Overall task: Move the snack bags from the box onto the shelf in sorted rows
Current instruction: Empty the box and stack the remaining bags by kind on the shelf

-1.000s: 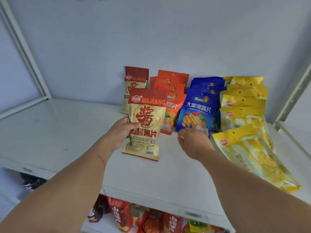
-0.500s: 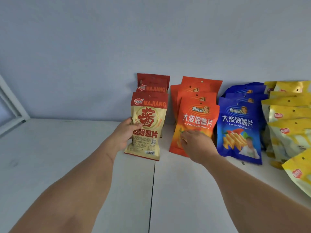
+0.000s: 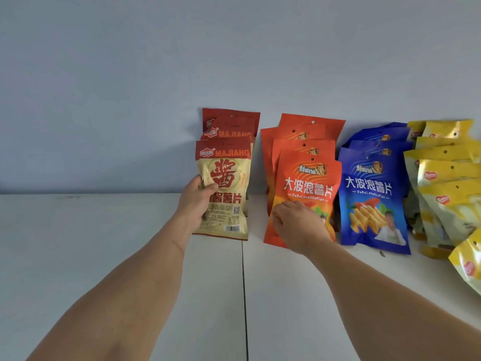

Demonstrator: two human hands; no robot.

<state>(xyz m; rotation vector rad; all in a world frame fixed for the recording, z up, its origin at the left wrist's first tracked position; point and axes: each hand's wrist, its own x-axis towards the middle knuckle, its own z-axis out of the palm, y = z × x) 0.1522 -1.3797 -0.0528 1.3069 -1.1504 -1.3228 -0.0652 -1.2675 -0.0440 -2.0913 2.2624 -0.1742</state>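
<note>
Although the box is out of view, so the count of bags left in it cannot be told, the shelf (image 3: 104,256) already carries four sorted rows leaning against the back wall (image 3: 156,74). From left to right these are: MAJIANG bags (image 3: 230,121), orange bags (image 3: 309,128), blue bags (image 3: 374,199) and yellow bags (image 3: 447,168), the last running off toward the right edge of the shelf.

The left hand (image 3: 195,204) grips the front MAJIANG bag (image 3: 225,194) by its left side, thumb curled over the face, and holds it upright at the front of its row, near the seam in the shelf board. The right hand (image 3: 296,225) rests on the lower face of the front orange bag (image 3: 307,194); whether its fingers press flat or pinch the film cannot be told.

Judgement: placement of the MAJIANG bag is nearly complete; release is not yet done. The left half of the shelf remains available for further rows.
</note>
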